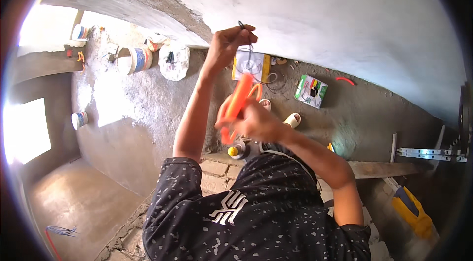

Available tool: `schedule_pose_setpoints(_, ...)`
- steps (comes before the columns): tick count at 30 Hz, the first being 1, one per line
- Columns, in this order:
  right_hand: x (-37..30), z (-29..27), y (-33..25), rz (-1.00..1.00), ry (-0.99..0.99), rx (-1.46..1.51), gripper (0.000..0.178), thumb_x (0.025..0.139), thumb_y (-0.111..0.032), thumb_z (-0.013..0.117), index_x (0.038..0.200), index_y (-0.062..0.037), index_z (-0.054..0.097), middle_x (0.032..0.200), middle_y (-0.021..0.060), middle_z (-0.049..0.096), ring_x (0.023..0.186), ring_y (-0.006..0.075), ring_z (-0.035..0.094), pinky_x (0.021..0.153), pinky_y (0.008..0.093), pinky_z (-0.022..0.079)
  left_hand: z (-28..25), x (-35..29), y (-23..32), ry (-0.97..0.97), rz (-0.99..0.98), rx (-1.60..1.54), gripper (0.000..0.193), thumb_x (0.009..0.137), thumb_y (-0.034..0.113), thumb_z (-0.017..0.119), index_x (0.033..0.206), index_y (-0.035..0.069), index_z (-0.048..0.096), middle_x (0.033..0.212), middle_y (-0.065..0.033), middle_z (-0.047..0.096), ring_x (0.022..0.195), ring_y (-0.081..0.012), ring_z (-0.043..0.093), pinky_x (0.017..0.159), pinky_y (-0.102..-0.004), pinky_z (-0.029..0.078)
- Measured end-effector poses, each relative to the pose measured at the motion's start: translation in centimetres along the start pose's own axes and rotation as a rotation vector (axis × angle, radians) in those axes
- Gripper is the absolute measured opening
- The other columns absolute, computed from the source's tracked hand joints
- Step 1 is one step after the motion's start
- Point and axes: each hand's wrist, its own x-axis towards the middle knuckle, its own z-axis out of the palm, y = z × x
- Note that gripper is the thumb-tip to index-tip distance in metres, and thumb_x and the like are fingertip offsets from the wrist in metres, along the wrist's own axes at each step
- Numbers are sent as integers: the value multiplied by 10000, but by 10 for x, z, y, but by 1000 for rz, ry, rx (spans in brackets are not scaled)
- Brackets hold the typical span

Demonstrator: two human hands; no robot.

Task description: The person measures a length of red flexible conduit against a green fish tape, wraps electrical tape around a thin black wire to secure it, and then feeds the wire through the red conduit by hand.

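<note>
My left hand [231, 43] is raised near the wall, its fingers pinched on a thin black wire [250, 55]. The wire's end pokes out above the fingers, and its length hangs down toward loose loops on the floor. Lower and closer to my body, my right hand [257, 120] is closed round a bright orange tube-like object [239, 97]. Motion blur hides its exact kind; a thin orange loop shows beside it. Beyond the hands lies a white and yellow box [241, 66], partly behind the wire. To its right is a green and white box [311, 91] with a round opening.
Buckets [134, 61] and a white sack [174, 62] stand at the far left. A red-orange tube piece [346, 80] lies by the wall. Sandals [292, 120] and a yellow-capped container [234, 151] sit below me. At right are a metal ladder [426, 153] and a yellow-blue object [414, 211].
</note>
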Motion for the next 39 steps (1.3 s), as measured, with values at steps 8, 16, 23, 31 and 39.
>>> schedule_pose_setpoints(8, -38, -142, 38, 51, 269, -557, 98, 810, -89, 684, 885, -44, 640, 864, 54, 662, 853, 150, 630, 734, 293, 499, 48, 23, 1, -16, 79, 109, 254, 950, 171, 546, 1069, -28, 650, 955, -93, 695, 925, -146, 637, 830, -295, 511)
schedule_pose_setpoints(16, -190, -239, 197, 341, 344, -282, 158, 751, -78, 679, 864, -28, 581, 887, 94, 671, 755, 146, 612, 678, 291, 508, 95, 26, -37, 167, 115, -98, 234, 962, 164, 526, 1041, -8, 663, 981, -88, 686, 933, -151, 636, 814, -306, 531)
schedule_pose_setpoints(23, -277, -268, 362, 401, 769, -497, 98, 718, -9, 584, 816, -20, 582, 821, 120, 658, 802, 215, 639, 711, 362, 501, 167, 4, -20, 74, 85, -27, 231, 966, 154, 527, 1039, -24, 656, 1004, -99, 679, 942, -164, 636, 834, -313, 526)
schedule_pose_setpoints(31, -118, -128, 238, 110, 25, -861, 463, 732, -193, 717, 1091, 50, 554, 907, 213, 654, 890, 398, 634, 774, 447, 494, 203, 15, 42, 19, 112, 36, 274, 938, 192, 584, 1070, -42, 638, 971, -134, 690, 931, -182, 653, 840, -321, 530)
schedule_pose_setpoints(39, -167, -153, -14, -777, 1086, -859, 382, 816, -272, 691, 1105, -56, 565, 937, 143, 639, 902, 315, 630, 789, 418, 481, 233, -30, 90, -25, 195, 286, 318, 977, 256, 507, 1005, -7, 682, 915, -86, 710, 865, -139, 621, 801, -295, 470)
